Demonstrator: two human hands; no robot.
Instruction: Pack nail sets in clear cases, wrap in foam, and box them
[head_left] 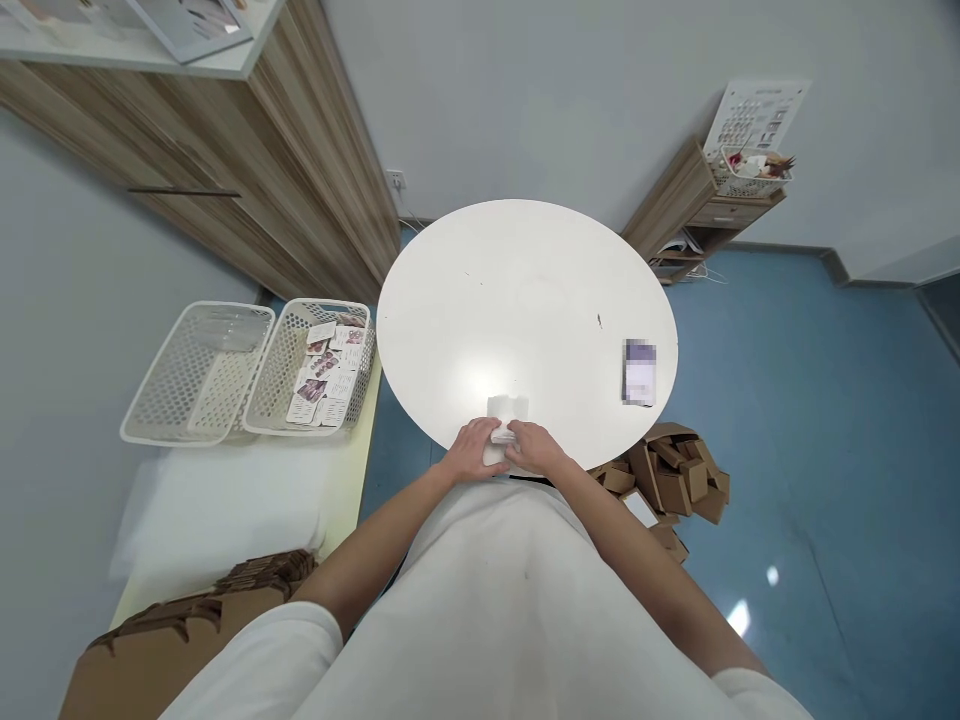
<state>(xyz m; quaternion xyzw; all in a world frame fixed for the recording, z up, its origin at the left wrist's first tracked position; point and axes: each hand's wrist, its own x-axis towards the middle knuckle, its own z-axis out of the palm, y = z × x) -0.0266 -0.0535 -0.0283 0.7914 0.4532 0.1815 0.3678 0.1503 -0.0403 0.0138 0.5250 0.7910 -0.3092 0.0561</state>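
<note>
At the table's near edge, my left hand (477, 450) and my right hand (534, 447) are closed on a small white sheet (508, 408), one from each side. Its nearer part looks doubled over into a thick fold between my fingers; the far part lies flat on the white oval table (517, 290). Whether the sheet is paper, cloth or foam I cannot make out. My fingertips partly cover the fold.
On the left stand a white basket (259, 415) of printed cards (326, 375) and another basket (180, 437) with clear plastic. Flattened cardboard (187, 630) is stacked nearer me. A purple-and-white pack (639, 375) lies on the table's right; cardboard boxes (675, 480) are piled on the floor.
</note>
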